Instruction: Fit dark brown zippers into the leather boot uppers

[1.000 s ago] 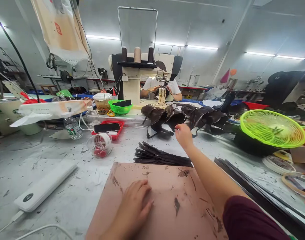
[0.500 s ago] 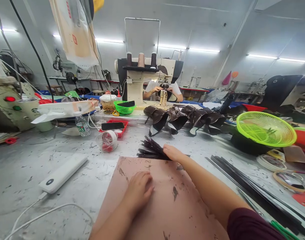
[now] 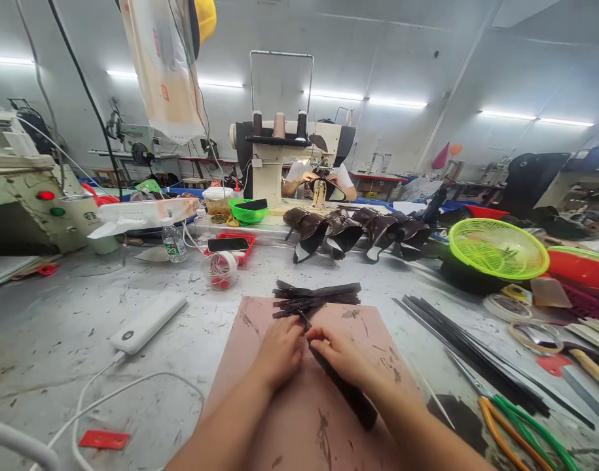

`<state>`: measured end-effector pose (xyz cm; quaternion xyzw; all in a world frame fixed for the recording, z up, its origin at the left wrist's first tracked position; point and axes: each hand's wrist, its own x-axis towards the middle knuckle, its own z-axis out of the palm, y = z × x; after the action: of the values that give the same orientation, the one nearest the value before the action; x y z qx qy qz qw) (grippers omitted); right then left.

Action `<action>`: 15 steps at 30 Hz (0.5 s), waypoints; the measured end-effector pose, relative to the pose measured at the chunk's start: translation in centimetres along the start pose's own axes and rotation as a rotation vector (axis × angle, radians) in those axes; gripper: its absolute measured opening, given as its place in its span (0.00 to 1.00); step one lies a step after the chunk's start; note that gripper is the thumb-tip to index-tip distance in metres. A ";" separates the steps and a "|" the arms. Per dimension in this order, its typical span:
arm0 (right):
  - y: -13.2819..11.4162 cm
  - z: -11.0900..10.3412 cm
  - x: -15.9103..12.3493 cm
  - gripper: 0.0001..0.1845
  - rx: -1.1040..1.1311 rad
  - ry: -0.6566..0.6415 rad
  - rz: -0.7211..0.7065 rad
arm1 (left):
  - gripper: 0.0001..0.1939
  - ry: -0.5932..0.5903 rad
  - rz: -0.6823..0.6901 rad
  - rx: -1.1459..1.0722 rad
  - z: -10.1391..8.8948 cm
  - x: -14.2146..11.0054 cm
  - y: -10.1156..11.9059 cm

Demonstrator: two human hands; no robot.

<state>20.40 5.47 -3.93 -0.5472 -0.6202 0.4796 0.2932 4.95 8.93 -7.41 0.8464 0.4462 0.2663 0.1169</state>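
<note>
A long black strip (image 3: 345,392) runs from my fingertips down across a pinkish board (image 3: 294,432) toward me. My right hand (image 3: 341,353) is closed on the strip below its far end. My left hand (image 3: 282,347) is also closed, its fingers curled at that far end, where a short piece bends up between the hands. Just beyond my fingers, a loose pile of black strips (image 3: 319,294) lies across the board's far edge.
Brown leather pieces (image 3: 306,229) line the back edge, before a sewing machine (image 3: 267,167) where a person works. At right lie more strips (image 3: 456,340), scissors (image 3: 495,405) and a green basket (image 3: 498,248). At left are a white power bank (image 3: 149,324) with its cable and a bottle (image 3: 174,242).
My right hand has come back from the pile to the board, bringing a black strip. My left hand has moved forward to meet it. The view has shifted slightly.
</note>
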 end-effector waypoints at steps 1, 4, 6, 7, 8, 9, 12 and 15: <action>0.1 0.7 -1.0 0.09 0.013 -0.003 0.002 | 0.14 0.047 -0.023 0.000 0.1 0.0 -0.1; 0.3 2.0 -3.8 0.11 0.010 -0.108 -0.052 | 0.13 0.141 -0.096 -0.010 0.4 0.2 -0.5; 0.2 2.0 -5.3 0.15 -0.029 -0.195 -0.070 | 0.14 0.190 -0.137 -0.020 0.5 0.4 -0.9; 0.2 1.7 -5.9 0.15 -0.092 -0.203 -0.055 | 0.14 0.218 -0.157 -0.029 0.4 0.5 -1.0; 0.1 1.4 -6.3 0.13 -0.189 -0.178 -0.039 | 0.14 0.246 -0.174 -0.039 0.3 0.6 -1.2; 0.1 1.1 -6.5 0.09 -0.311 -0.128 -0.033 | 0.14 0.274 -0.188 -0.050 0.2 0.6 -1.2; 0.5 0.6 -6.9 0.04 -0.632 0.041 -0.092 | 0.11 0.338 -0.202 -0.079 -0.7 0.5 -0.8; 1.3 1.1 -7.2 0.07 -0.769 0.142 -0.191 | 0.09 0.335 -0.150 -0.106 -1.8 -0.3 0.8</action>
<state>21.58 -1.82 -4.39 -0.5885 -0.7808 0.1442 0.1526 4.36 8.16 -5.68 0.7472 0.5065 0.4174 0.1050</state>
